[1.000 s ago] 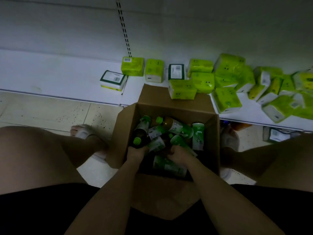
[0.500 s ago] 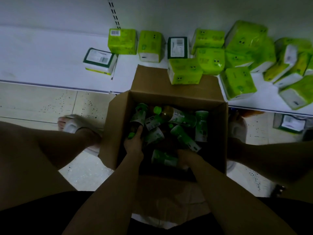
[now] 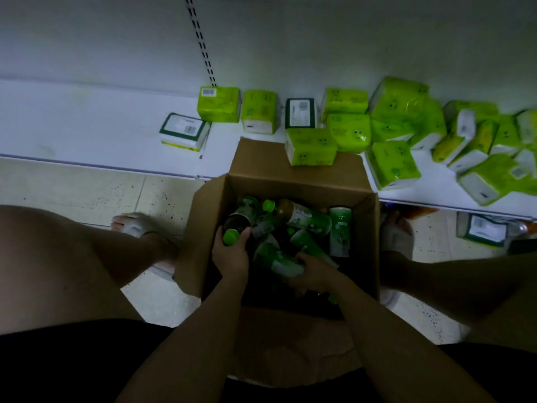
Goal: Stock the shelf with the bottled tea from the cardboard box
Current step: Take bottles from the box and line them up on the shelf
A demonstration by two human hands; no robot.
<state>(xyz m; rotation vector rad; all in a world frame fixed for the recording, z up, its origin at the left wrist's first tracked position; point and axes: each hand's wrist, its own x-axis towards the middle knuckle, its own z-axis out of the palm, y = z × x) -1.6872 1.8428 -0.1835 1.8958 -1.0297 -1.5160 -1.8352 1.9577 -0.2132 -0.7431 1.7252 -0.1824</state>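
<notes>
An open cardboard box (image 3: 200,225) stands on the floor between my knees, holding several green-labelled tea bottles lying jumbled. My left hand (image 3: 231,255) is inside the box, wrapped around the neck of a dark bottle with a green cap (image 3: 236,225). My right hand (image 3: 315,271) grips another bottle with a green and white label (image 3: 276,258) lying near the box's front. More bottles (image 3: 305,218) lie deeper in the box. The low white shelf (image 3: 87,132) runs just behind the box.
Several lime-green tissue packs (image 3: 401,109) crowd the shelf's right half, one (image 3: 311,146) resting by the box's rear flap. Two green-edged white boxes (image 3: 184,131) sit on the shelf, another (image 3: 482,228) on the floor below. My feet in white slippers (image 3: 136,226) flank the box.
The view has tilted further down toward the box. My left hand closed around the green-capped bottle's neck, and my right hand took hold of a bottle at the front and raised it slightly.
</notes>
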